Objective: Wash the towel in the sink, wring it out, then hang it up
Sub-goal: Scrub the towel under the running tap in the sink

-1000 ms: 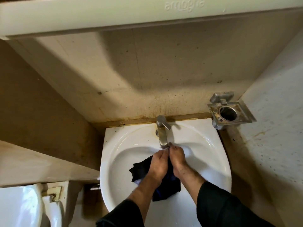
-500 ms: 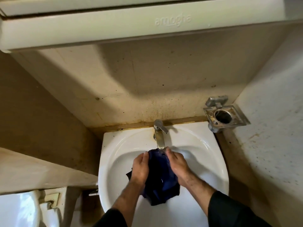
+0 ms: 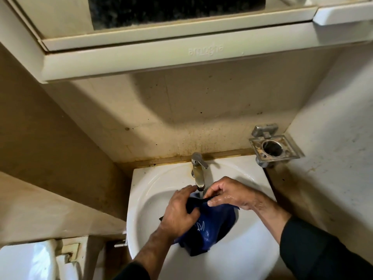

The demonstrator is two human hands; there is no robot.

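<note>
Sleeves [image 3: 314, 251], two and dark, enter from the bottom edge of the frame, one low at centre and one at lower right. Above them lies one blue towel [image 3: 212, 225], bunched in the bowl of the single white sink [image 3: 145, 199] at centre frame, its lower folds trailing toward the bottom of the bowl.

The left hand [image 3: 179, 213] sits on the towel's left side, fingers curled round a fold of the cloth, with the fabric spilling out to the right of its knuckles. The right hand [image 3: 228, 193], wet and glistening, pinches the towel's dark upper edge between thumb and fingertips; the cloth hangs below and just left of that grip. Both grips meet directly beneath the spout.

One metal faucet [image 3: 198, 170] stands at the back rim of the sink, a thin stream of water falling from it onto the towel's top edge between the two hands. One square metal holder [image 3: 272, 147] is fixed to the wall at right of centre. One cream cabinet [image 3: 181, 55] spans the upper frame.
</note>
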